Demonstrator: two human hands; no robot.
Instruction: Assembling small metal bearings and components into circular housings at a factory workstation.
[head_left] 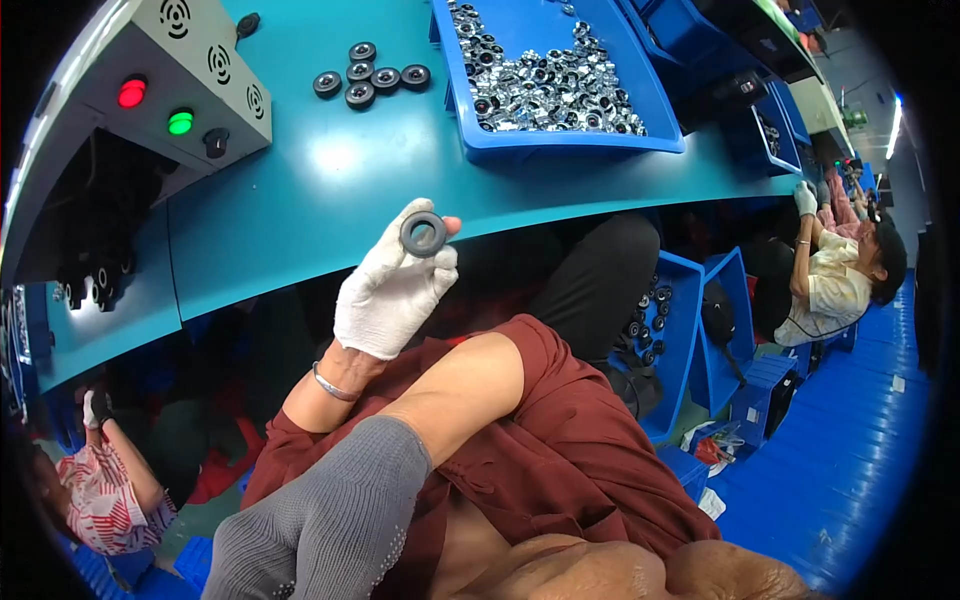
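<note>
A: What does the work surface look like?

B: It is a teal counter [330, 190] that curves across the upper half of the view, with a glare patch near its middle. At its left end stands a grey control box [190, 70] with a red light above a green one. The floor [850, 440] on the right is blue, and another person [835, 285] sits further along the row.

A: How much free room is there along the edge?

B: The counter's front edge runs just behind the raised left hand [392, 290]. Below that edge it is dark, with the person's knees and dark red clothing filling the lower middle.

A: And the containers?

B: A blue tray [560, 145] on the counter is heaped with shiny metal rings. Left of it, five loose black discs [370, 75] lie in a cluster. Under the counter, a blue bin [680, 340] holds more dark parts.

A: What about the hands?

B: The left hand wears a white glove, and its grip is clamped on a dark grey ring [424, 234], held up at the fingertips in front of the counter edge. The right hand [320, 530], in a grey knitted glove, sits low at the bottom edge; whether its grip is closed cannot be told.
</note>
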